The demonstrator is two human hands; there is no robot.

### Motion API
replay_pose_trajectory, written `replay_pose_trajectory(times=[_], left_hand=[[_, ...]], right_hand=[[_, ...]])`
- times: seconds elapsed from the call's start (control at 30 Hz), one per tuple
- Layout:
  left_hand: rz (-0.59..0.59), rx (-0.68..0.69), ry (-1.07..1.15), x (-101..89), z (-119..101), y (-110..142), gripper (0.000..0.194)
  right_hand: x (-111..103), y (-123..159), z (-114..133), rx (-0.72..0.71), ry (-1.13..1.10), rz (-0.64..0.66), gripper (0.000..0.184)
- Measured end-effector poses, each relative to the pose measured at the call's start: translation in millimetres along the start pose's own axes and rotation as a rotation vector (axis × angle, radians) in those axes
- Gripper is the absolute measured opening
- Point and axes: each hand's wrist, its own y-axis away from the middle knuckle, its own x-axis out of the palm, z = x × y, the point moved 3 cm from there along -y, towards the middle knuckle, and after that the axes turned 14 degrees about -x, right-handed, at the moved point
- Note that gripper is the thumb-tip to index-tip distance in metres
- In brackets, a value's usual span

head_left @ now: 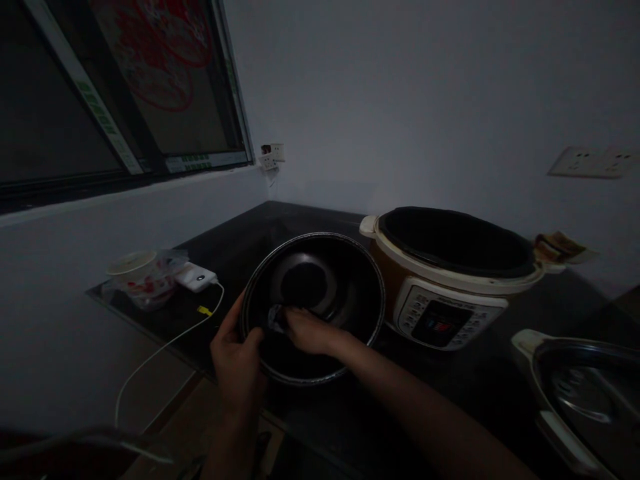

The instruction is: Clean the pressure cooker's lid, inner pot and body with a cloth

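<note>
A dark inner pot (345, 273) with a shiny rim is tilted toward me above the black counter. My left hand (237, 353) grips its left rim, thumb inside the wall and fingers behind it. Inside the pot, my right hand (305, 330) is closed on a crumpled cloth (276, 319) pressed near the left inner wall. The cloth is dark and partly hidden by the fingers. Just right of the pot stands an electric cooker (450, 313) with its top uncovered, a cream rim and a button panel.
At the right edge lies the cooker lid (530, 347). A paper-like packet (560, 247) rests by the cooker's right handle. On the left of the black counter (265, 220) are a bagged tub (145, 277) and a white device (197, 277) with a cable (165, 343) hanging over the edge.
</note>
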Motion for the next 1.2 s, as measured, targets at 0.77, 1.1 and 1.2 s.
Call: replay_pose_trajectory(times=[0.77, 1.1, 1.2], left_hand=[[0.049, -0.060, 0.032, 3.7, 0, 6, 0.068], [-0.020, -0.031, -0.033, -2.2, 0, -2, 0.065], [-0.040, -0.022, -0.005, -5.2, 1, -1, 0.065]], right_hand=[[-89, -30, -19, 0.055, 0.060, -0.458, 0.034], [-10, -20, 16, -0.089, 0.013, -0.027, 0.033], [-3, 0, 3, -0.038, 0.063, 0.117, 0.026]])
